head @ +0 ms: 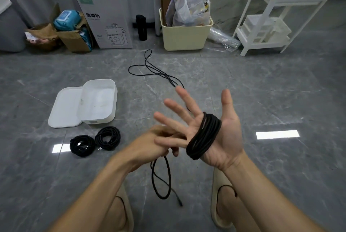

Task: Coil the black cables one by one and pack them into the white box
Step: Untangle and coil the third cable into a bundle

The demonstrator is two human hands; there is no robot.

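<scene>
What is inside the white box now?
The white box shows a bare white bottom with faint marks; no cable is inside. Its near wall hides a strip of the bottom.

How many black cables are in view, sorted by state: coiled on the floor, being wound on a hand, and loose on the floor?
Coiled on the floor: 2
Being wound round the right hand: 1, its tail gripped by the left hand
Loose on the floor: 1
Total: 4. None is in the white box yet.
</scene>
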